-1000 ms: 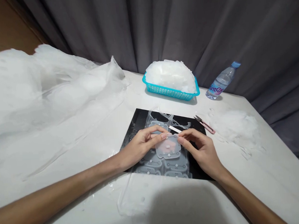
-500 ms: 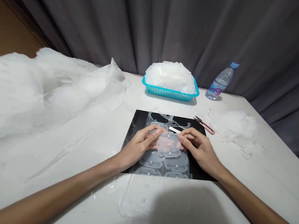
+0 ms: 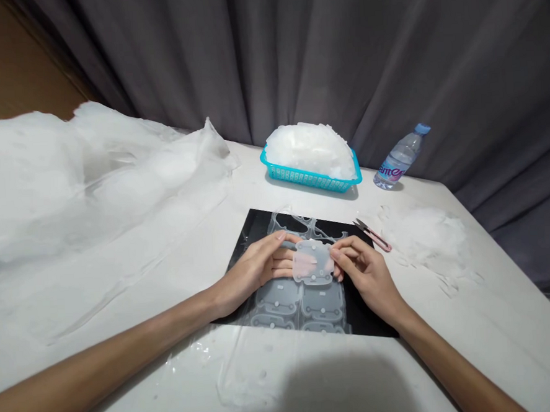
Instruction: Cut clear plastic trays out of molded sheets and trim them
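A thin translucent moulded piece, roughly square with small round bumps, is pinched at its right edge between the thumb and fingers of my right hand. My left hand is open behind it, the fingers stretched out and showing pink through the piece, the thumb lifted off it. Below both hands, a translucent moulded sheet with several similar shapes lies on a black mat. At the mat's top right corner are thread snips with pink handles.
A turquoise basket heaped with whitish translucent pieces stands at the back, beside a water bottle. Clear scraps lie in a pile at right. Large translucent plastic sheeting covers the left of the white table.
The piece has turned slightly between my hands. My left thumb has come off it, while my right hand keeps its pinch. A white strip seen behind the piece is now mostly hidden.
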{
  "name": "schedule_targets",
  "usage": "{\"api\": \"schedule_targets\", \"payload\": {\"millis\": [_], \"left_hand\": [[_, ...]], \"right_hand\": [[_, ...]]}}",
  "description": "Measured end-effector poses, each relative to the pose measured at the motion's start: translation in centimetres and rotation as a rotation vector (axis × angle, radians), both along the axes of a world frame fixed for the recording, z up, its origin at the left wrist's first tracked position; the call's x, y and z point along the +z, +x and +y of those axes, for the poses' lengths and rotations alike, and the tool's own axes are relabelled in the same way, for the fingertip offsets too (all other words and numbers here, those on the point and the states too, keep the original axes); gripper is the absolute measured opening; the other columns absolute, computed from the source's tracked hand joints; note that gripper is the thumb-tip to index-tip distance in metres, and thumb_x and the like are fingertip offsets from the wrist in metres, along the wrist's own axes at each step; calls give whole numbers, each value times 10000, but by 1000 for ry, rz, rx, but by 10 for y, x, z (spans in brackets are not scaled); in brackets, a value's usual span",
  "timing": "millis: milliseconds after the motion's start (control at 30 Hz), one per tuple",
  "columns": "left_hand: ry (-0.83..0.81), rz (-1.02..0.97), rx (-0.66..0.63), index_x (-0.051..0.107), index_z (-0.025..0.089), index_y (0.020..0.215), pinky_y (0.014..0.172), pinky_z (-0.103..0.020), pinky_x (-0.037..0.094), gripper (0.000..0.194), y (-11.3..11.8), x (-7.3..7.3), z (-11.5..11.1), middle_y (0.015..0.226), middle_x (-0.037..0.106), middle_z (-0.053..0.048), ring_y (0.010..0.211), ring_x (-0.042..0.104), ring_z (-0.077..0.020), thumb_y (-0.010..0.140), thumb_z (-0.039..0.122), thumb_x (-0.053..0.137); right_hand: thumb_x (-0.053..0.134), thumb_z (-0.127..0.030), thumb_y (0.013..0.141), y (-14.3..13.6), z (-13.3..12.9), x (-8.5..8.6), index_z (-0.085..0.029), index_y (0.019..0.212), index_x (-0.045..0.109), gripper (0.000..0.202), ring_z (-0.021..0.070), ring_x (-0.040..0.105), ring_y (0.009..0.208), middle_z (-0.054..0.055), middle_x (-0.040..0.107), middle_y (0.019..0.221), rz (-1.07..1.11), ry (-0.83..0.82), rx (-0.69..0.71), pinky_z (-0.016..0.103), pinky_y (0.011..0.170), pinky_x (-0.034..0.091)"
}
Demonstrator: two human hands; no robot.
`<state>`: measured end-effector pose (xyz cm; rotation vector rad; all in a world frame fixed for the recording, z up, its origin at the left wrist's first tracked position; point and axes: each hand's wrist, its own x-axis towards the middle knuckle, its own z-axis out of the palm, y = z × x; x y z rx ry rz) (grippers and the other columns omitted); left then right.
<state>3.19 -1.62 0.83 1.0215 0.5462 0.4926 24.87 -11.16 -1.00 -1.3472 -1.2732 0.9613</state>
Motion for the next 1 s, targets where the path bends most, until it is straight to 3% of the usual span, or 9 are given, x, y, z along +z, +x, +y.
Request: {"api": "schedule_targets", "payload": {"millis": [100,233,400,467,567,700,767,867,1000], "left_hand": [[253,92,-59,534,208,1320,1074,-448,519,406,-7,0,0,1216,750,-125,1159,726,-263,1023,475,609],[808,328,-176,494,287,1428,1180,-528,435,538,-21,-2,-1,1463,621,-115,1373,582,-309,969,489,688],[1236,520,-258,368,319,1568,1233,-528,387,623,-33,-5,6,1616,470,-83,1495,439,-327,1022,537,575],[1344,543,-276,350,295,1582,1238,-547,373,658,-34,-4,11,1613,477,-96,1503,425,-339,1022,568,560],[1380,599,-286,353,266,1575,1210,-569,403,699,-34,0,15,1594,503,-114,1466,478,-349,1008,626,546],[1413,632,-280,382,250,1557,1192,-561,424,678,-35,3,17,1579,526,-114,1446,507,-345,1016,634,523],[1433,638,-274,395,246,1551,1185,-550,434,672,-36,3,18,1576,532,-115,1449,506,-343,1017,635,518],[1451,653,-266,395,240,1556,1182,-544,434,679,-38,2,20,1582,527,-117,1452,503,-342,1020,642,504],[1442,674,-249,387,246,1569,1192,-536,415,681,-38,0,22,1592,517,-108,1457,497,-339,1027,646,484]], "right_hand": [[573,-374,1044,3,-1,-6,-221,1029,613,159,151,643,733,5,658,840,-185,138,-54,282,700,541],[543,-304,1052,14,12,-10,-234,1080,611,102,156,662,751,16,676,911,-415,389,-210,296,715,549],[538,-376,1041,37,71,20,-237,1006,537,143,142,630,650,-33,601,760,-306,488,-399,282,668,539],[505,-437,1039,49,107,39,-245,998,504,196,154,632,665,-38,585,731,-276,515,-476,284,664,545],[412,-494,1050,66,164,62,-244,981,468,264,163,636,650,-28,581,723,-282,487,-558,285,632,545],[441,-548,1016,83,211,73,-225,874,519,361,220,670,702,35,638,698,-367,347,-594,343,681,557],[513,-521,979,89,211,71,-221,822,544,340,269,685,820,87,682,754,-439,291,-592,398,790,544],[537,-460,955,94,182,64,-211,829,590,285,288,664,928,126,725,896,-541,234,-536,427,895,494],[638,-475,892,93,112,47,-212,744,628,302,233,625,746,55,699,764,-628,101,-303,363,762,478]]}}
